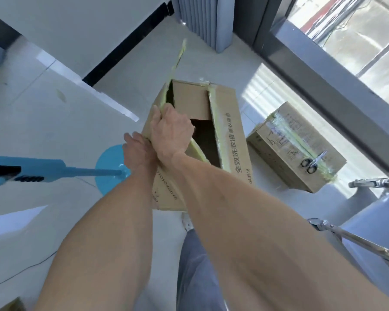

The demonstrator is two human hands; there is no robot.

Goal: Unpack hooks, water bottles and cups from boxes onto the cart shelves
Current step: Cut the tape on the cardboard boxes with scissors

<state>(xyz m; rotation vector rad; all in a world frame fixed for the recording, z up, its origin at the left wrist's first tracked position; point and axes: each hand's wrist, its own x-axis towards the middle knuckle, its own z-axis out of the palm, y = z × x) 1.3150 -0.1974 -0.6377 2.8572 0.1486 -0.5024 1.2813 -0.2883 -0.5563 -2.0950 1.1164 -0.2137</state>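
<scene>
A brown cardboard box [211,140] printed with black characters stands on the pale tiled floor [43,113] at the centre of the head view, its top partly open with a dark hollow showing inside; what it holds cannot be made out. A strip of yellow-green packing tape [177,57] rises from the box's far left corner toward 12 o'clock. The right hand [170,131] crosses over to the box's left top flap, its fingers curled round the flap edge and the tape there. The left hand [137,151] lies just beside and partly under it at 9 o'clock of the box, against the box's left wall; its fingers are hidden, so I cannot tell whether they hold anything.

At 3 o'clock of the open box sits a second, taped-shut brown cardboard box [296,149], with a pair of black-handled scissors [312,163] lying on its top. At 9 o'clock stands a blue round-based stand with a blue pole [108,167]. Chrome metal tubing [357,241] shows at 4 o'clock, near the right edge.
</scene>
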